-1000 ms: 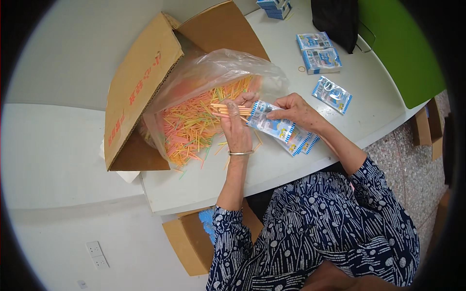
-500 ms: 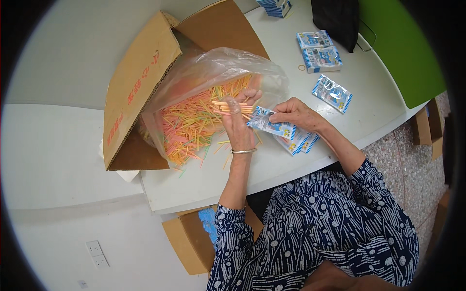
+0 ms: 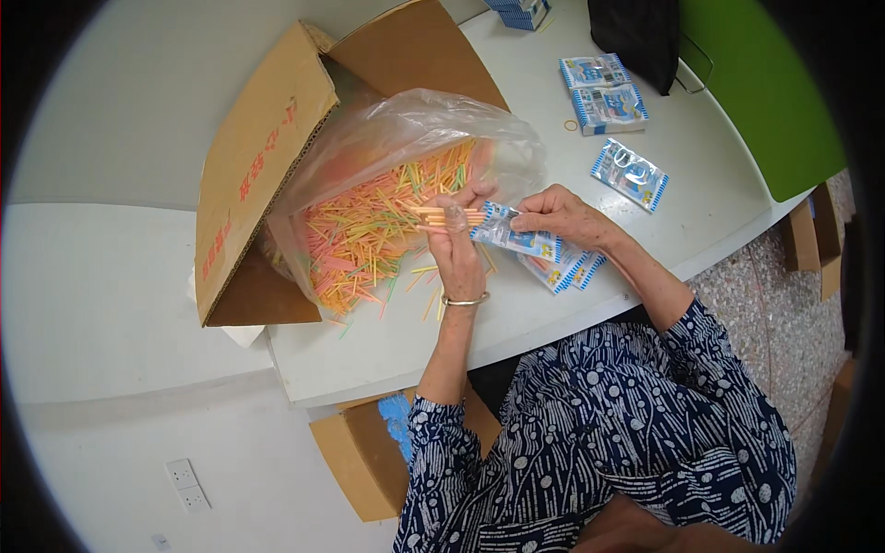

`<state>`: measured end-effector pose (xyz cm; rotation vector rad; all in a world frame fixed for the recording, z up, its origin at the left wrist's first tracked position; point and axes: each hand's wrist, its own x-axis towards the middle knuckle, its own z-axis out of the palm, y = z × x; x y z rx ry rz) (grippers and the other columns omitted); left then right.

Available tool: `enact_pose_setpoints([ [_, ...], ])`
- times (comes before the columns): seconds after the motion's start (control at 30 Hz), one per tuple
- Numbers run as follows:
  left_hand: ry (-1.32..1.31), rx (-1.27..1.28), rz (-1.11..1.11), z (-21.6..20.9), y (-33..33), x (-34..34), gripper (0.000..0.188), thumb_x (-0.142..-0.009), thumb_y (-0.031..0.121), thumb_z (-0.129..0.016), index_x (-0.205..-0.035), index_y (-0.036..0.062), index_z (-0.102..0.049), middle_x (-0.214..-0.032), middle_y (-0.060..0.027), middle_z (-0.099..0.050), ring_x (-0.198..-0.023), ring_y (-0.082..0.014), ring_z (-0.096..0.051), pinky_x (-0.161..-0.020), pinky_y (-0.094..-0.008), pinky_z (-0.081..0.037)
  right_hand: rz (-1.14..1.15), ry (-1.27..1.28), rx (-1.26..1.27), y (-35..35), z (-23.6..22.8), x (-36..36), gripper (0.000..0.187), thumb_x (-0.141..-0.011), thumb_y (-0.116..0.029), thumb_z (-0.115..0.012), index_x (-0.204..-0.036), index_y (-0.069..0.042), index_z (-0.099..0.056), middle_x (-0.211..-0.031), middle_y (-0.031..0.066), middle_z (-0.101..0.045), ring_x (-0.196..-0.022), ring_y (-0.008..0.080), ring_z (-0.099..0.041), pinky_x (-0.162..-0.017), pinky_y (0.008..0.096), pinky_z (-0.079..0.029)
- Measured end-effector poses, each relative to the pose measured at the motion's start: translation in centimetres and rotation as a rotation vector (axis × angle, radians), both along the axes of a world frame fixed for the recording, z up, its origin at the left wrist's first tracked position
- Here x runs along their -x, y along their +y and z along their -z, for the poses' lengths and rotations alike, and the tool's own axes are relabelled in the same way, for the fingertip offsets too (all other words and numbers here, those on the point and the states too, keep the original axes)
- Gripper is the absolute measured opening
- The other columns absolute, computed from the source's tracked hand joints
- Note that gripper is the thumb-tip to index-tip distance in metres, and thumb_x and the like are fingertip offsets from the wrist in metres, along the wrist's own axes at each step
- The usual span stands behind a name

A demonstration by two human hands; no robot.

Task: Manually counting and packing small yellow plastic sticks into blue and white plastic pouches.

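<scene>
My left hand (image 3: 458, 244) pinches a small bundle of orange sticks (image 3: 441, 217), held level with their ends at the mouth of a small blue-and-white packet (image 3: 516, 239). My right hand (image 3: 562, 214) grips that packet from the right. Under the hands lie a few more packets (image 3: 564, 271) of the same kind. To the left, a clear plastic bag (image 3: 406, 157) spills a heap of thin coloured sticks (image 3: 369, 240) out of a tipped cardboard box (image 3: 267, 175) onto the white table (image 3: 387, 350).
Filled packets (image 3: 630, 173) and a stack of them (image 3: 604, 92) lie at the far right of the table, beside a rubber band (image 3: 571, 124) and a black bag (image 3: 645, 37). A green panel (image 3: 765, 92) stands behind. Cardboard boxes (image 3: 369, 452) sit under the table.
My hands and the packet have shifted slightly left and up toward the bag. The stick bundle now sits closer to the packet's mouth.
</scene>
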<state>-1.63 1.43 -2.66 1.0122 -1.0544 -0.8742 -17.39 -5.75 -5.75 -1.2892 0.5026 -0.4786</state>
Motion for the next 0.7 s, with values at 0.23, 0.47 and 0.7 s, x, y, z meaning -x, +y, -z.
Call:
enact_pose_setpoints([
  [0.23,0.041,-0.142,0.107,-0.2,-0.2,-0.5,0.029,-0.100,0.031,-0.036,-0.097,0.0030,-0.045,-0.112,-0.0178,-0.060,-0.096,-0.0158,-0.056,-0.086,-0.0297,-0.044,-0.012,0.019,0.060,0.0,0.3,-0.1,0.024,-0.087,-0.024,-0.063,-0.086,-0.001,-0.068,-0.069,-0.0020,-0.061,-0.062,0.0006,-0.049,-0.054,0.0184,-0.039],
  [0.47,-0.070,-0.144,0.170,-0.5,-1.3,-1.5,0.034,-0.100,0.031,-0.034,-0.103,0.0011,-0.049,-0.115,-0.0179,-0.058,-0.111,-0.0226,-0.053,-0.094,-0.0333,-0.042,0.077,-0.037,0.027,-0.2,-0.3,-1.0,0.024,-0.088,-0.023,-0.061,-0.093,0.000,-0.068,-0.073,-0.0023,-0.062,-0.063,0.0013,-0.050,-0.054,0.0195,-0.040],
  [0.7,0.225,-0.112,0.223,-0.8,-2.8,-3.1,0.034,-0.100,0.031,-0.031,-0.110,0.0028,-0.048,-0.118,-0.0182,-0.055,-0.112,-0.0229,-0.052,-0.094,-0.0339,-0.042,0.124,-0.134,0.059,-1.4,-1.0,-2.8,0.027,-0.091,-0.023,-0.058,-0.103,-0.001,-0.066,-0.079,-0.0021,-0.062,-0.071,0.0013,-0.052,-0.062,0.0182,-0.042],
])
